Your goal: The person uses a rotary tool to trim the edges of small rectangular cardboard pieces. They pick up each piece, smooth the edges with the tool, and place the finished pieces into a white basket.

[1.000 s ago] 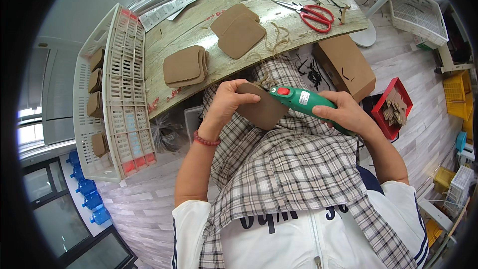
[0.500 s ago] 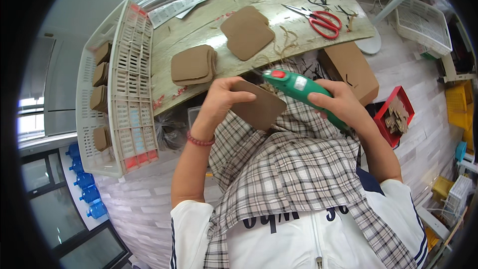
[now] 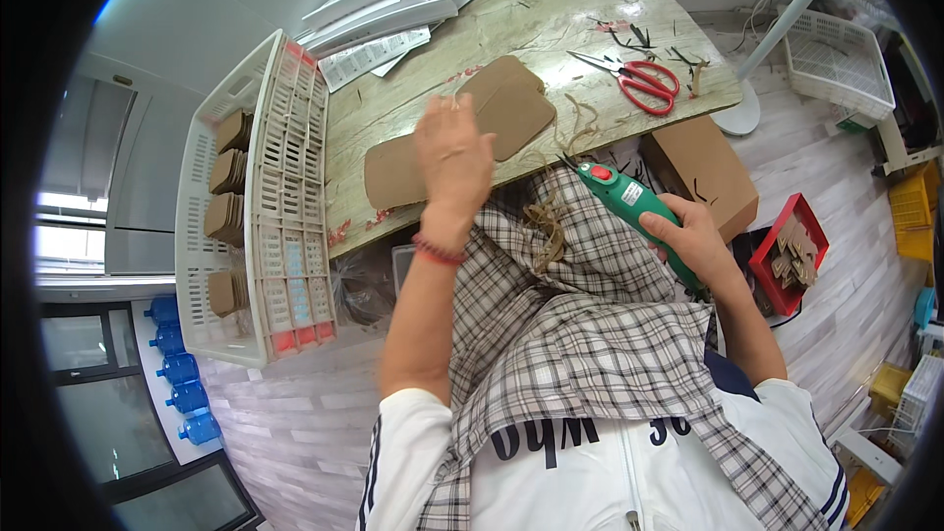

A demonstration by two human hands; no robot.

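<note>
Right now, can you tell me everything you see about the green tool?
The green tool has a long, rounded body that looks like smooth plastic, with a red button on top, a pale label and a narrow dark tip. The right grip wraps its back part, hiding some. It slants, tip toward the near edge of the table; I can't tell whether the tip touches anything.
</note>
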